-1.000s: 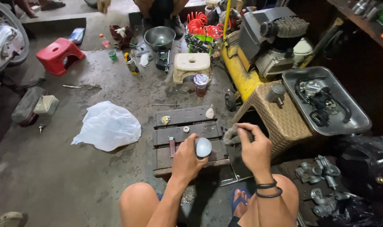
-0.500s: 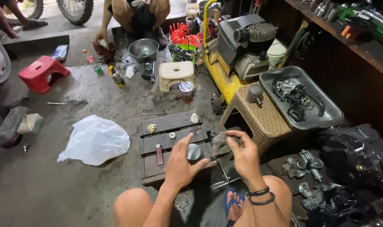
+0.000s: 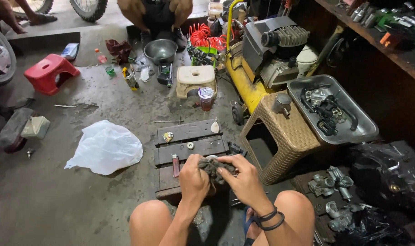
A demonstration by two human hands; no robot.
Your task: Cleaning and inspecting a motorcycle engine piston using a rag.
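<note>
I crouch over a low dark wooden pallet [image 3: 189,136] on the concrete floor. My left hand [image 3: 193,177] and my right hand [image 3: 244,180] meet over its near edge, both closed on a dirty grey rag [image 3: 214,167] bunched between them. The rag seems wrapped around a small metal part, which is hidden. On the pallet lie a red-handled tool [image 3: 174,165], a small ring [image 3: 190,146], a yellowish bit [image 3: 168,136] and a white cone [image 3: 215,126]. Black bands circle my right wrist.
A wicker stool [image 3: 285,136] stands right of the pallet, with a metal tray of engine parts [image 3: 330,109] beside it. A yellow air compressor [image 3: 262,54] sits behind. A white plastic bag [image 3: 105,146] lies left. Another person squats at the back by a steel bowl [image 3: 161,50]. A red stool [image 3: 48,73] stands far left.
My left hand held a small rounded metal part and my right hand the rag. The hands have come together and the rag now covers the part.
</note>
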